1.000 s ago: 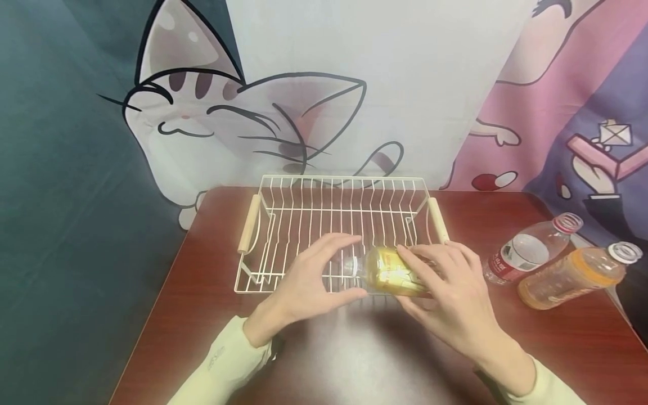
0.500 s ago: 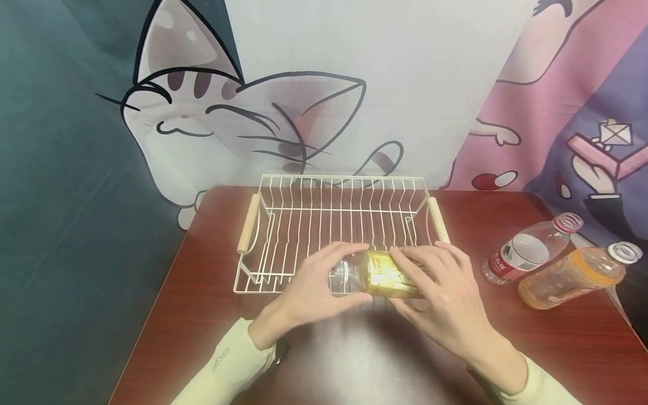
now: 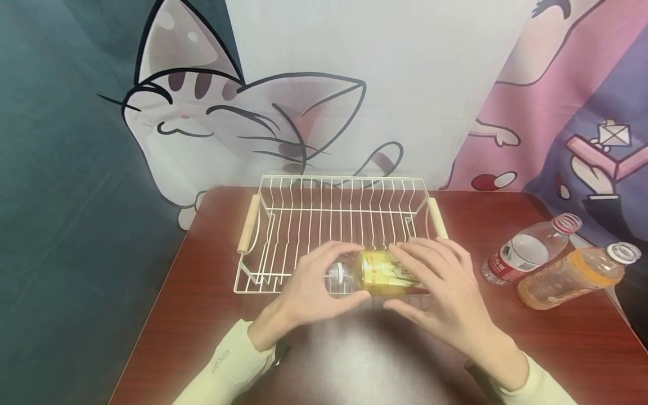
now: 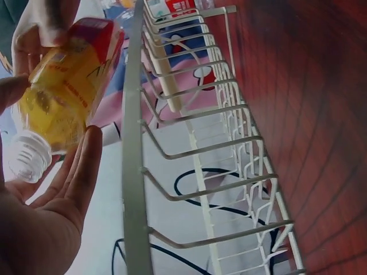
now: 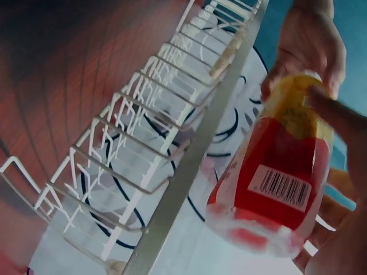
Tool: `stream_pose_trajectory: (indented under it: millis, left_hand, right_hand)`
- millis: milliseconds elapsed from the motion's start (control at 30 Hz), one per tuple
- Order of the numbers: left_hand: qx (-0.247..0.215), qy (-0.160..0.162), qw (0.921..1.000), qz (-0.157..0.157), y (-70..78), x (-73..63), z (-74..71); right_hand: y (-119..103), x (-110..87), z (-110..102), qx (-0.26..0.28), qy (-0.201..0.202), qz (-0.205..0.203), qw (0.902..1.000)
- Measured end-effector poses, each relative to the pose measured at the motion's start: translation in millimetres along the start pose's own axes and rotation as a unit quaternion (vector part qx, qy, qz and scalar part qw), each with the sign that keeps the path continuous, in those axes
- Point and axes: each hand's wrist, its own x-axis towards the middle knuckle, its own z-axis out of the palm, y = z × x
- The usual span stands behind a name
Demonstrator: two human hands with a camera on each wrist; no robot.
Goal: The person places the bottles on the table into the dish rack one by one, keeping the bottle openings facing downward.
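Note:
A clear plastic bottle [image 3: 379, 273] with a yellow and red label lies sideways in the air, over the front edge of the white wire dish rack [image 3: 283, 209]. My left hand [image 3: 316, 287] holds it at the neck end, thumb and fingers on opposite sides. In the left wrist view the bottle's threaded clear neck [image 4: 28, 156] points into the left palm, with no cap on it. My right hand [image 3: 442, 287] is round the base end, fingers over the top. A barcode on the red label [image 5: 279, 186] shows in the right wrist view.
Two more uncapped bottles stand on the right of the dark red table [image 3: 187, 315]: a clear bottle with a red label [image 3: 518, 256] and an orange-tinted bottle [image 3: 562, 281]. A cartoon-print curtain [image 3: 420, 90] hangs behind the rack.
My left hand has come onto the bottle's neck end from just beside it. The bottle has shifted slightly left and turned about its length, showing another label face. My right thumb has moved lower.

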Motion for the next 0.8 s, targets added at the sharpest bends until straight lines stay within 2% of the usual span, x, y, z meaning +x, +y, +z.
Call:
stream_pose_trajectory:
  millis: [67, 133, 167, 200, 233, 267, 333, 400, 467, 567, 600, 667, 733, 800]
  left_hand:
    - [-0.013, 0.014, 0.9997, -0.013, -2.3, -0.4, -0.4]
    - [-0.033, 0.032, 0.9985, -0.03, -4.8, -0.8, -1.3]
    - [-0.044, 0.041, 0.9974, -0.039, -5.7, -1.0, -1.9]
    - [-0.057, 0.05, 0.996, -0.047, -6.2, -1.1, -2.5]
    - [-0.07, 0.058, 0.9944, -0.054, -6.6, -1.2, -3.1]
    - [-0.076, 0.066, 0.9931, -0.06, -6.8, -1.5, -3.7]
    - [-0.087, 0.077, 0.9909, -0.067, -7.0, -1.8, -4.2]
    - [-0.094, 0.085, 0.9896, -0.068, -7.0, -2.1, -3.5]
    - [-0.098, 0.087, 0.9887, -0.073, -6.5, -2.8, -2.1]
    - [-0.105, 0.089, 0.9869, -0.084, -6.7, -4.5, 0.8]
    - [-0.106, 0.09, 0.9864, -0.088, -6.5, -5.0, 1.6]
    - [-0.11, 0.088, 0.9853, -0.097, -5.7, -5.7, 3.1]
    - [-0.122, 0.082, 0.9829, -0.11, -4.4, -5.9, 4.5]
    - [-0.136, 0.078, 0.9798, -0.124, -3.1, -6.0, 6.5]
  right_hand:
    - [4.5, 0.5, -1.1, 0.027, 0.036, 0.03, 0.9986]
    - [8.5, 0.7, -2.6, 0.07, 0.077, 0.091, 0.9904]
    - [9.1, 0.7, -3.4, 0.098, 0.097, 0.134, 0.9814]
    - [8.9, 1.0, -4.5, 0.141, 0.114, 0.185, 0.9659]
    - [8.0, 1.7, -5.1, 0.185, 0.132, 0.236, 0.9449]
    - [6.3, 2.7, -5.7, 0.231, 0.144, 0.288, 0.9183]
    - [0.9, 5.9, -5.7, 0.321, 0.161, 0.377, 0.8538]
    - [-4.4, 11.0, -3.7, 0.408, 0.166, 0.428, 0.7891]
    - [-8.4, 15.2, 0.9, 0.473, 0.159, 0.445, 0.7438]
    - [-12.7, 20.9, 9.0, 0.542, 0.163, 0.439, 0.6977]
    - [-13.5, 22.8, 11.7, 0.554, 0.17, 0.439, 0.6867]
    - [-14.6, 25.8, 16.2, 0.561, 0.183, 0.439, 0.6781]
    - [-14.9, 29.9, 19.1, 0.559, 0.191, 0.443, 0.6744]
    - [-13.1, 32.9, 21.6, 0.553, 0.191, 0.447, 0.6763]
